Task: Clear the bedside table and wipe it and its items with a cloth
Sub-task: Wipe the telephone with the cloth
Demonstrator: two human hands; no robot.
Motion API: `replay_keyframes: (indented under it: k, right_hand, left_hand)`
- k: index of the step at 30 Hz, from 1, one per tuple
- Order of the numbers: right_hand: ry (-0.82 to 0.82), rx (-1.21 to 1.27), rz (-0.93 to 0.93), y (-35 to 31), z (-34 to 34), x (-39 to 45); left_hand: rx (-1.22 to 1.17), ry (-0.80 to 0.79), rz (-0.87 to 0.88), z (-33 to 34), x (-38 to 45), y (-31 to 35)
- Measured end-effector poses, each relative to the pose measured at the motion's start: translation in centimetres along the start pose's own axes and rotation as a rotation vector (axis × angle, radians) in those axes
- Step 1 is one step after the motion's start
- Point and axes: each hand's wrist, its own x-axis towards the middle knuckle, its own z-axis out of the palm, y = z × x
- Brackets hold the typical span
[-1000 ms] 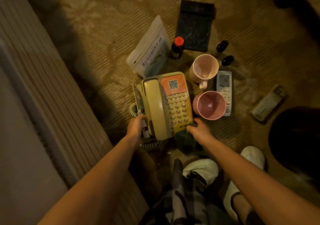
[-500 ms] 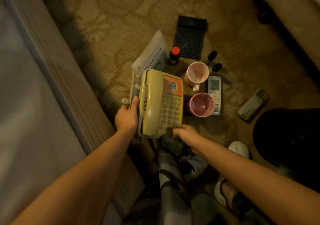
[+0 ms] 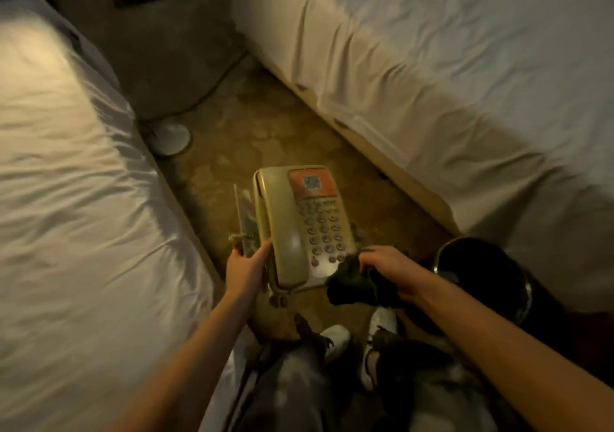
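Note:
A beige desk telephone [image 3: 300, 229] with an orange label and a grey keypad is held up in the air over the carpet, handset on its cradle. My left hand [image 3: 246, 270] grips its left near edge, thumb by the handset. My right hand [image 3: 388, 270] holds a dark cloth [image 3: 357, 283] bunched against the telephone's right near corner. A thin clear plate [image 3: 244, 219] stands on edge along the telephone's left side. The bedside table is out of view.
A white bed [image 3: 76, 199] fills the left, a second white bed [image 3: 465, 82] the right, with a carpeted aisle [image 3: 265, 126] between. A black round bin [image 3: 485, 272] stands at my right. A white round object [image 3: 172, 139] with a cable lies by the left bed.
The telephone has been lifted off the floor and carried up between the beds. The view swung away, so the cups, remotes, bottles and packet on the carpet are out of view.

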Motion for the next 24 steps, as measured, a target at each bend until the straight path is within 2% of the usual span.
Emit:
replay_keyframes:
  k: [4, 8, 10, 14, 15, 18, 21, 24]
  right_hand:
    - [0.066, 0.016, -0.032, 0.4, -1.8, -10.4]
    - [0.137, 0.050, -0.005, 2.6, -3.6, -19.5]
    - [0.249, 0.052, -0.040, 3.8, -4.4, -23.2]
    - [0.540, 0.381, -0.277, 3.3, -5.0, -29.0]
    - [0.566, 0.513, -0.329, 3.0, -4.9, -29.9]
    - [0.475, 0.772, -0.425, 2.6, -3.6, -31.2]
    - [0.457, 0.853, -0.371, 2.9, -1.7, -30.9]
    - [0.461, 0.825, -0.470, 3.8, -0.7, -28.8]
  left_hand:
    - [-0.143, -0.097, -0.038, -1.0, -9.3, 0.3]
    - [-0.264, -0.201, -0.149, -2.3, -17.8, -1.3]
    - [-0.271, -0.285, -0.146, -3.2, -20.9, -2.4]
    - [-0.216, -0.359, -0.053, -4.5, -24.4, -3.9]
    - [-0.198, -0.374, -0.031, -4.7, -25.0, -4.1]
    - [-0.101, -0.444, 0.015, -4.5, -26.6, -4.9]
    - [-0.041, -0.513, 0.052, -4.0, -27.3, -6.3]
    - [0.024, -0.551, 0.076, -3.2, -26.7, -7.9]
